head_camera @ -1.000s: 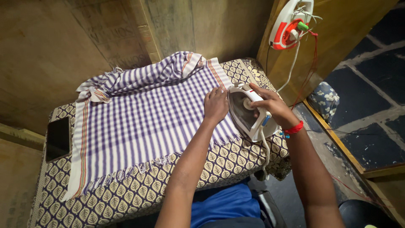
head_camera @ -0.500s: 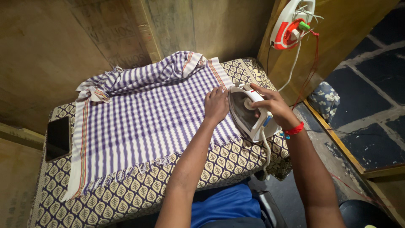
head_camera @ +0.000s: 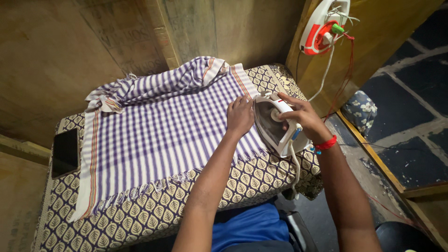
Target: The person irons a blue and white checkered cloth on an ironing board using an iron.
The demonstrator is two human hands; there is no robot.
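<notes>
At centre right of the frame I see my right hand clenched around the handle of the white iron (tilted on its side), while my left hand lies flat, released, on the purple checked cloth covering the patterned board.

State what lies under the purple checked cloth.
Under the purple checked cloth lies a leaf-patterned cover, visible around its edges. Whatever sits beneath that cover is hidden.
</notes>
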